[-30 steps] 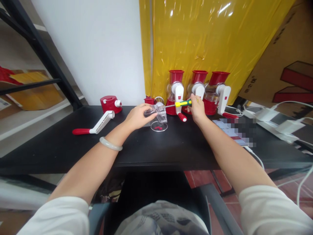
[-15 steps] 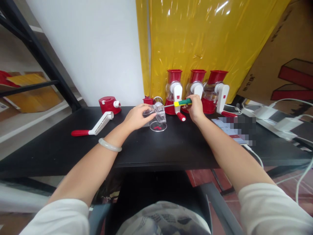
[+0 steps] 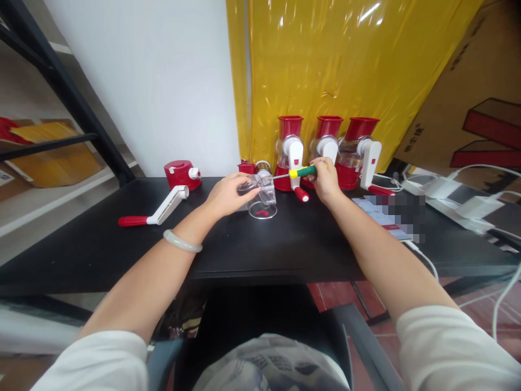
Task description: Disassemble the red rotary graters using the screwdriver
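My left hand [image 3: 232, 194] is closed around a clear plastic housing [image 3: 262, 205], steadying it low over the black table with its round rim toward me. Some red shows through that rim. In my right hand [image 3: 326, 178] is a screwdriver [image 3: 304, 171] with a green and yellow handle, its fingers wrapped round the back end. The screwdriver's metal shaft points left and its tip meets the right side of the housing; the exact contact point is too small to make out.
On the left lie a red base [image 3: 183, 175] and a white crank with a red handle [image 3: 158, 212]. Behind my hands stand several red rotary graters [image 3: 290, 152] and a metal grating drum [image 3: 263, 167]. To the right are a phone [image 3: 380, 217] and white chargers with cables [image 3: 445, 184].
Almost nothing differs. The screwdriver handle has turned or shifted very slightly in my right hand, and the clear housing sits a touch further left.
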### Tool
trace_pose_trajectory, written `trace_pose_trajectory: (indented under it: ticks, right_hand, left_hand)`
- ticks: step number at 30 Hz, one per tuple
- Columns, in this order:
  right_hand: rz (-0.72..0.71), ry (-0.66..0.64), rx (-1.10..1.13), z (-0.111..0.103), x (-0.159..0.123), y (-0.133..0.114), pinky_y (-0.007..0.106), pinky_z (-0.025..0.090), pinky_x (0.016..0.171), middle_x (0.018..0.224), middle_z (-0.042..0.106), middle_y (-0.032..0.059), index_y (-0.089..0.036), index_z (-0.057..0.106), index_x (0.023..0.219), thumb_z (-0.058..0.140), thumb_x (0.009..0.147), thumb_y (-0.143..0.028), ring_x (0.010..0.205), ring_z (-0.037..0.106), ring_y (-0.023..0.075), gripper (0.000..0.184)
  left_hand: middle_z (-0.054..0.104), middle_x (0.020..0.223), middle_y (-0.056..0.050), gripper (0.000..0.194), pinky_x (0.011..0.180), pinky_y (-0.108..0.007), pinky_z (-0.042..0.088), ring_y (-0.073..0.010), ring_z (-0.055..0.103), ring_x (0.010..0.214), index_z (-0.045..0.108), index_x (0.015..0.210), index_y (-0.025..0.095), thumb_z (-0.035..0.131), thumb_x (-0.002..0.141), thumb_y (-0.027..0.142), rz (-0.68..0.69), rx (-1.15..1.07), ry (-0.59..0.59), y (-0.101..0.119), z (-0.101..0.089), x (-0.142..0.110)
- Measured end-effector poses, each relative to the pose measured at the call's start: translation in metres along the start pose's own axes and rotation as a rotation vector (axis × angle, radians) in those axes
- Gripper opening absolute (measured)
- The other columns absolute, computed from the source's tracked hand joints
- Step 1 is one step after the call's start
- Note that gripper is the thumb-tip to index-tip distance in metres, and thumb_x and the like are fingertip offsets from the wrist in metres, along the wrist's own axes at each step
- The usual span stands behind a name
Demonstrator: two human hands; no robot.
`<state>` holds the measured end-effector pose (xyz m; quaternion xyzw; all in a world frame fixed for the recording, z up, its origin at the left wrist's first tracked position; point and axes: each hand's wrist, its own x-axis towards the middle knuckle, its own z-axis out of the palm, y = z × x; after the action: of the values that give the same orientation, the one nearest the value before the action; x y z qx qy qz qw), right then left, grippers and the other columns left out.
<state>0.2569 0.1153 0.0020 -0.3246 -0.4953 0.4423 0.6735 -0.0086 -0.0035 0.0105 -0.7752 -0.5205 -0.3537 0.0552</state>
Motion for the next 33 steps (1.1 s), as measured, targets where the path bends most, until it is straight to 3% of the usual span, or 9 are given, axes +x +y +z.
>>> trace_pose_trajectory:
  ticks: [5, 11, 15, 20, 23, 26, 30, 33]
  right_hand:
    - [0.01, -0.025, 0.061, 0.0001, -0.0014, -0.0014, 0.022, 0.049, 0.047, 0.066, 0.053, -0.0082, -0.024, 0.047, 0.079, 0.063, 0.079, -0.039, 0.046, 0.048, 0.0069, 0.022]
    - [-0.007, -0.032, -0.026, 0.0003, -0.0046, -0.0034, 0.022, 0.039, 0.037, 0.049, 0.035, -0.0108, -0.025, 0.045, 0.075, 0.065, 0.082, -0.059, 0.035, 0.033, 0.0068, 0.04]
    - [0.001, -0.018, -0.02, 0.0013, -0.0019, -0.0006, 0.02, 0.039, 0.039, 0.05, 0.04, -0.0117, -0.024, 0.047, 0.078, 0.068, 0.081, -0.051, 0.035, 0.034, 0.0049, 0.034]
    - [0.006, 0.0, 0.051, 0.0019, 0.0018, 0.0029, 0.019, 0.045, 0.046, 0.06, 0.049, -0.0101, -0.024, 0.049, 0.082, 0.066, 0.079, -0.034, 0.043, 0.045, 0.0048, 0.021]
    - [0.011, -0.021, 0.1, 0.0014, 0.0015, 0.0019, 0.019, 0.047, 0.048, 0.068, 0.054, -0.0079, -0.024, 0.049, 0.08, 0.066, 0.078, -0.033, 0.049, 0.051, 0.0055, 0.02]
    - [-0.005, -0.047, 0.1, -0.0001, 0.0, 0.0007, 0.021, 0.048, 0.047, 0.07, 0.053, -0.0064, -0.023, 0.048, 0.078, 0.066, 0.079, -0.041, 0.05, 0.052, 0.0065, 0.026]
    - [-0.058, -0.057, -0.04, -0.0028, -0.0024, -0.0003, 0.023, 0.042, 0.039, 0.057, 0.045, -0.0077, -0.024, 0.047, 0.076, 0.062, 0.083, -0.061, 0.04, 0.044, 0.0079, 0.041]
    - [-0.06, -0.046, -0.106, -0.0033, -0.0024, -0.0003, 0.024, 0.041, 0.038, 0.05, 0.041, -0.0096, -0.024, 0.047, 0.074, 0.063, 0.083, -0.062, 0.034, 0.037, 0.0071, 0.042]
  left_hand:
    - [0.07, 0.122, -0.009, 0.041, 0.1, -0.044, 0.051, -0.027, 0.067, 0.109, 0.072, 0.103, 0.021, 0.061, 0.088, 0.057, -0.006, -0.001, 0.004, -0.0006, 0.0002, -0.0002]
    - [0.071, 0.121, -0.01, 0.04, 0.1, -0.043, 0.052, -0.027, 0.067, 0.109, 0.072, 0.101, 0.021, 0.061, 0.088, 0.057, 0.006, -0.001, 0.007, -0.0008, 0.0, 0.0]
    - [0.071, 0.121, -0.01, 0.04, 0.099, -0.043, 0.052, -0.0269, 0.067, 0.109, 0.072, 0.102, 0.02, 0.061, 0.088, 0.056, 0.013, 0.002, 0.016, -0.0009, 0.0003, -0.0003]
    - [0.071, 0.121, -0.009, 0.04, 0.098, -0.042, 0.052, -0.0267, 0.068, 0.109, 0.072, 0.101, 0.02, 0.061, 0.088, 0.056, 0.016, 0.008, 0.018, -0.0011, 0.0006, -0.0005]
    - [0.071, 0.12, -0.009, 0.039, 0.099, -0.042, 0.052, -0.0266, 0.067, 0.11, 0.072, 0.102, 0.02, 0.061, 0.088, 0.055, 0.019, 0.004, 0.02, -0.0004, 0.0001, -0.0004]
    - [0.071, 0.12, -0.009, 0.04, 0.099, -0.042, 0.052, -0.0268, 0.067, 0.11, 0.073, 0.103, 0.02, 0.062, 0.088, 0.055, 0.014, 0.003, 0.015, 0.0002, -0.0003, -0.0004]
    - [0.071, 0.12, -0.009, 0.039, 0.1, -0.042, 0.052, -0.0263, 0.067, 0.11, 0.073, 0.102, 0.02, 0.062, 0.088, 0.055, 0.017, 0.001, 0.011, -0.0002, -0.0001, -0.0005]
    - [0.071, 0.12, -0.009, 0.039, 0.099, -0.042, 0.052, -0.0264, 0.067, 0.11, 0.073, 0.102, 0.02, 0.062, 0.088, 0.055, 0.019, 0.003, 0.014, -0.0011, 0.0004, -0.0005]
